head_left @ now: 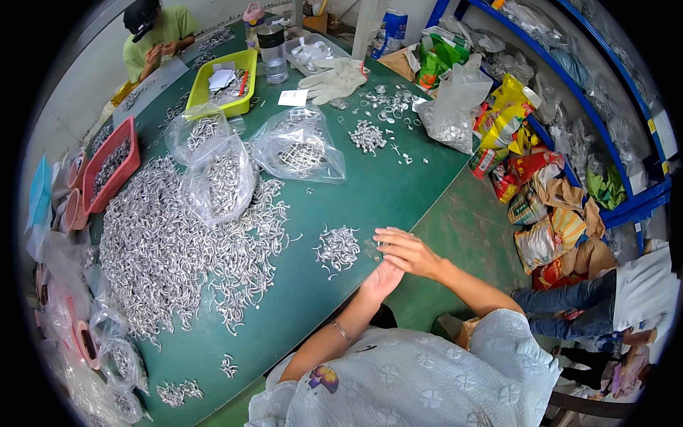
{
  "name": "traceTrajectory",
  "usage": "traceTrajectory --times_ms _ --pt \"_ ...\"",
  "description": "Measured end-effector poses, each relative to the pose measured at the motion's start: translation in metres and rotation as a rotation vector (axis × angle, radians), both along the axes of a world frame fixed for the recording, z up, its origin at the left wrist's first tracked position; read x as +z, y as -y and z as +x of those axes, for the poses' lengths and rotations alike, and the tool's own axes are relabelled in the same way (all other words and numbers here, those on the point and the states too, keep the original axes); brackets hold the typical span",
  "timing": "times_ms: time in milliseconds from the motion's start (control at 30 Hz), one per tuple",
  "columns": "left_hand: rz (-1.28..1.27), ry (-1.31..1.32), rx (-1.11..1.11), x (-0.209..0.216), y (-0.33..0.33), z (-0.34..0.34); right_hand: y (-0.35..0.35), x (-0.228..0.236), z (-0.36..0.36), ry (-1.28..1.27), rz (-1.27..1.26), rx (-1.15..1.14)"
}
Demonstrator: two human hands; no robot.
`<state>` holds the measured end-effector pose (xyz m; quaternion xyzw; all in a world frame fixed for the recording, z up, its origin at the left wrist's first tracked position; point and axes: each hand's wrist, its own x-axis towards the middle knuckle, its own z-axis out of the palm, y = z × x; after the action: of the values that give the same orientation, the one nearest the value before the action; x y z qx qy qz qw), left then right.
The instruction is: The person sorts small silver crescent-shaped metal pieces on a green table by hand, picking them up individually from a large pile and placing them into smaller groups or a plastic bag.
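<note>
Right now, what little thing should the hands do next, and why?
Probably the right hand should reach left to the small pile of metal hooks and pick some up. Both hands meet at the table's edge, the left hand underneath, and that pile lies nearest; whether they hold anything, I cannot tell.

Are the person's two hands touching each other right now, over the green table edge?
Touching. The head view shows the right hand lying across the left hand, no gap between them, beside a small heap of silvery metal hooks.
</note>
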<state>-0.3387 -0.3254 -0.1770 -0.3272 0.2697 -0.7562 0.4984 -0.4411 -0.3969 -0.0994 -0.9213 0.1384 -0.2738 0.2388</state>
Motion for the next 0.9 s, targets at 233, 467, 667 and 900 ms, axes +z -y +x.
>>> traceTrajectory --times_ms 233,467,667,900 --pt "0.086 0.458 -0.075 0.004 -0.003 -0.004 -0.053 -0.032 -0.022 0.143 -0.042 -0.159" --pt "0.337 0.875 -0.256 -0.015 -0.02 0.004 -0.012 0.008 -0.009 0.27 -0.071 -0.694" --pt "0.142 1.263 -0.555 0.07 -0.055 0.049 0.087 0.008 -0.031 0.165 -0.028 -0.901" --pt "0.129 1.4 -0.416 0.148 -0.072 0.111 0.153 -0.01 -0.034 -0.045 -0.118 -1.081"
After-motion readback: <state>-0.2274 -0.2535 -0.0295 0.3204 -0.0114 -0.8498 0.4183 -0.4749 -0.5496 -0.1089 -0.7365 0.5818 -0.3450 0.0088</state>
